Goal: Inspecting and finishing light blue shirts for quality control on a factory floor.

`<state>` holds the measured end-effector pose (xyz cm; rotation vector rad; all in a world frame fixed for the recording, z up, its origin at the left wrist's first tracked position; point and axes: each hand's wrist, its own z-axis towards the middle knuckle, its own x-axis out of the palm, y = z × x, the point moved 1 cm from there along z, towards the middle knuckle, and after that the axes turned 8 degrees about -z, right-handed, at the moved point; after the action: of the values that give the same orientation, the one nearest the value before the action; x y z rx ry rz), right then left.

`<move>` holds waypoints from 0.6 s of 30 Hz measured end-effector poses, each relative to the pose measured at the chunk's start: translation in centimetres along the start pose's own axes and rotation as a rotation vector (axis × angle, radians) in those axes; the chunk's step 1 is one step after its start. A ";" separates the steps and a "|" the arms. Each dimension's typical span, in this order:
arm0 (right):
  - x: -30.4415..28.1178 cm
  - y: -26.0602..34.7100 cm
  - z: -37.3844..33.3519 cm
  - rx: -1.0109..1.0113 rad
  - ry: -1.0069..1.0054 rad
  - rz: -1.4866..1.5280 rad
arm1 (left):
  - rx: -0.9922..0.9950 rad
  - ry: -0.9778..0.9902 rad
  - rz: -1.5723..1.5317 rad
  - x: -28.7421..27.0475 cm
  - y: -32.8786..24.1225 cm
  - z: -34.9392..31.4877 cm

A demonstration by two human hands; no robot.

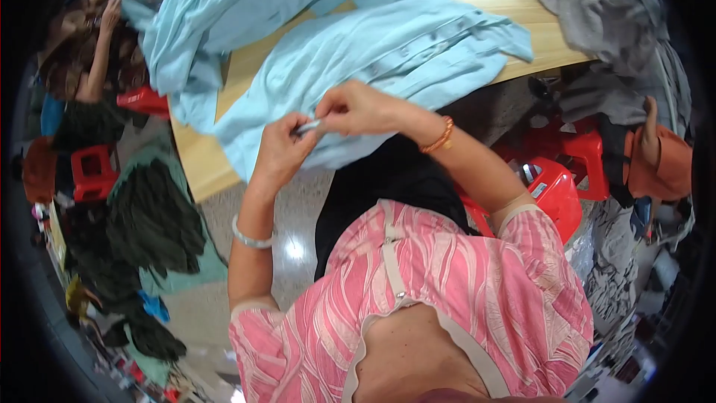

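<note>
View: head cam, looking down at the person's own arms & lap.
L hand (285, 148): over near edge of near garment; thumb & fingers closed on a pale bit (307, 127), back of hand twd lower L.
R hand (359, 109): just beside L, fingertips pinched at R end of same bit; wrist bent, forearm in from lower R.
Hands together?: fingertips v. close, both clamped on the bit; can't tell if they touch.
Pale bit: small, whitish-blue, btwn the two hands; blurred, can't tell if it's part of the garment.
Near garment (388, 52): lt blue, w/ row of dark spots along one edge; lies on worktop (195, 168), lower L part hangs over edge below hands.
Far garment (216, 11): same lt blue, heaped at top L of worktop, partly over its L edge.
Grey cloth (597, 11): crumpled, top R corner, spilling off worktop.
Wrists: white bangle (252, 236) on L, orange bead bracelet (441, 136) on R.
L floor: dk green cloth (153, 216) on pale green sheet (212, 254); red stool (95, 172) nearby.
R side: another red stool (558, 194) by R elbow.
Co-workers: raised forearm (101, 52) upper L; another arm (651, 134) far R.
</note>
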<state>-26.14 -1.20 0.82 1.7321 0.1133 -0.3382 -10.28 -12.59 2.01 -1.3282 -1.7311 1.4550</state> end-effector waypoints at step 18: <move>2.8 -0.4 -0.8 -0.412 -0.363 -0.279 | 0.279 -0.187 0.399 1.6 1.4 -0.1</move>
<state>-23.49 -0.66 -0.19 1.2255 0.1489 -0.7732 -10.34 -11.18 0.41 -1.4758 -1.3483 2.0164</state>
